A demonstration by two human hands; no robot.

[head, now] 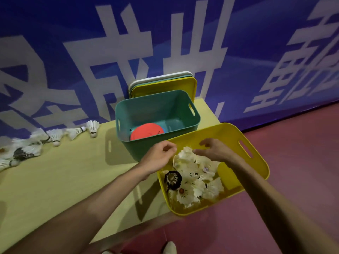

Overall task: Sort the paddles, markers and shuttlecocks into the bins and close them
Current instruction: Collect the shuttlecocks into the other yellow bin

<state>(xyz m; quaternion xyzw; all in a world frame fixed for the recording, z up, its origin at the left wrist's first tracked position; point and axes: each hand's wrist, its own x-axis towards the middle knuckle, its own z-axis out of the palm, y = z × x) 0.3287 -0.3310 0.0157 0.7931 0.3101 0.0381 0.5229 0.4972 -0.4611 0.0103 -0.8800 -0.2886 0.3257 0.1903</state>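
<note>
While the left hand [159, 153] hangs at the near-left rim of the yellow bin [236, 143], its fingers are curled inward toward the thumb, and I cannot tell whether they pinch anything. Just to its right, the right hand [215, 150] is over the same bin with fingers loosely spread and pointing down, their tips at or just above the top of the heap of white shuttlecocks [192, 173] lying under both hands. A black shuttlecock [173, 179] sits in that heap, below the left hand. Beyond the left hand stands the teal bin [146, 107], uncovered, with a red disc [146, 133] on its bottom. Behind that bin the lids [165, 87] lean upright against the blue banner [73, 52]. Far to the left of both hands, more loose shuttlecocks [55, 136] lie scattered along the back edge of the table [55, 180]. To the right of the right hand the yellow bin overhangs the red floor [293, 162].
</note>
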